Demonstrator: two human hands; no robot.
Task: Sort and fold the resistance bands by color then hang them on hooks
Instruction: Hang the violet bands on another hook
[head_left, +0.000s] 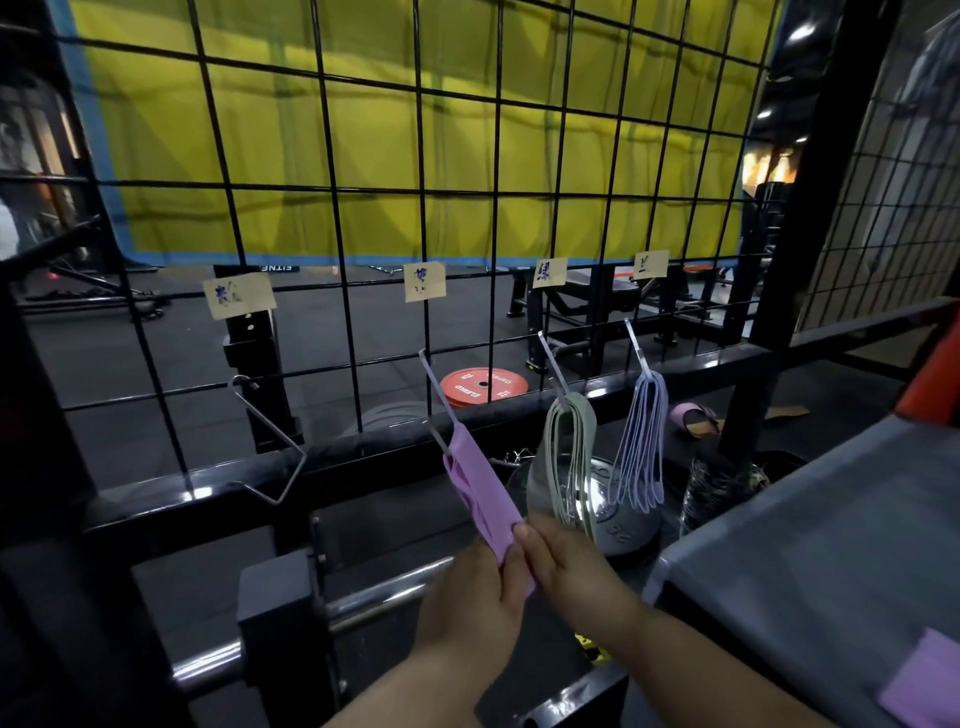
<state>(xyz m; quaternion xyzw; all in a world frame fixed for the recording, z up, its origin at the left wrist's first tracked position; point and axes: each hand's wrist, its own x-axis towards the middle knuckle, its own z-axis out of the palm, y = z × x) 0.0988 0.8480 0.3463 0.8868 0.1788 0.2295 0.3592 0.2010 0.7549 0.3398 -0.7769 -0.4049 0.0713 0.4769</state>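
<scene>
Down low, both hands meet on the bottom end of a folded purple band (483, 493). The left hand (467, 597) has its fingers curled round that end from the left. The right hand (566, 566) pinches it from the other side, thumb tip pressed against the band's edge. Neither hand has any slack in it; both are closed on the band.

Off to the right of the fingers and nearer me is a grey table (831, 519), with another purple piece (930, 680) lying at its near corner. Below the left hand a chrome bar (363, 597) runs across.

From the fingers the band slants up and left, pulled taut, its top end looped over a hook (439, 395) on the wire grid (415, 156). Just right of the fingers a bunch of green bands (569, 457) hangs from the next hook, its lower end close to the right thumb, with a silver weight (613, 514) behind it. Further right, a bunch of blue bands (641, 441) hangs from its own hook. Well to the left of the fingers is a bare hook (270, 441).

Above each hook a paper label (425, 280) is stuck to the grid; I cannot read the writing. Beyond the grid, up past the fingers, a red plate (483, 387) lies on the dark floor, and a yellow sheet (363, 104) hangs behind it all.
</scene>
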